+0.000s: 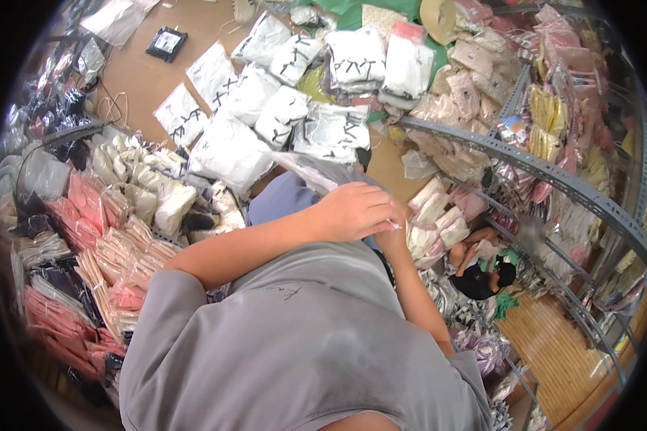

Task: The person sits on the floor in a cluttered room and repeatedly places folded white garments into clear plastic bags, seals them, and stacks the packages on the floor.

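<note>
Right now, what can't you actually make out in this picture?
- Right hand: head view, mostly hidden behind the left hand.
- Clear plastic bag: its contents are unreadable, and the hands cover its lower end.
- Person sitting on the floor: small and partly behind the metal rack.
- Rim of the picture: dark, cut off.
</note>
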The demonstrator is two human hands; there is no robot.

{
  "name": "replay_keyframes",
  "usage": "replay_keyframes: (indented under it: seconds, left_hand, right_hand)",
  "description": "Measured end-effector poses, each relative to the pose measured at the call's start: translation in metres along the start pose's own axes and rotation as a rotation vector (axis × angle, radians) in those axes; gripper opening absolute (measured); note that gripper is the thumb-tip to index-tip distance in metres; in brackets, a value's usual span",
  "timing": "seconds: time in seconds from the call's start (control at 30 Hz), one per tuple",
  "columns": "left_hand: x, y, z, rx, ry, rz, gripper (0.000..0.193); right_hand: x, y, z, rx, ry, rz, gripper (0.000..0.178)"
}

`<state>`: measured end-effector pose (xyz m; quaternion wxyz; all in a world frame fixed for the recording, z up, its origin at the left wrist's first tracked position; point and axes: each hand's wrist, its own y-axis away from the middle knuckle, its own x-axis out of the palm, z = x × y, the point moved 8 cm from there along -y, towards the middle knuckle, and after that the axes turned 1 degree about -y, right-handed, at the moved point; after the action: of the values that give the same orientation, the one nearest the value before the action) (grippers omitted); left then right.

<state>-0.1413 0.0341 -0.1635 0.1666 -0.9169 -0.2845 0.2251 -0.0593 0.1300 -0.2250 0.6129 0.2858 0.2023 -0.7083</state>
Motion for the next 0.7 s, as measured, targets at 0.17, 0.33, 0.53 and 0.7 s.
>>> replay_keyframes:
  seconds: [0.17, 0.33, 0.53, 0.7]
  left_hand:
    - [0.009, 0.007, -0.003, -0.01, 0.019, 0.012, 0.018]
    - [0.029, 0.017, 0.001, -0.139, -0.015, 0.179, 0.018]
    - [0.054, 0.027, 0.023, -0.372, 0.017, 0.402, 0.018]
    - [0.071, 0.017, 0.027, -0.378, 0.015, 0.342, 0.02]
  right_hand:
    - [0.011, 0.016, -0.011, 0.016, -0.011, 0.078, 0.028]
    - [0.015, 0.023, -0.017, 0.009, 0.042, 0.122, 0.035]
    - [0.037, 0.039, -0.05, 0.075, -0.003, 0.154, 0.036]
    - [0.025, 0.044, -0.066, 0.111, -0.088, 0.167, 0.041]
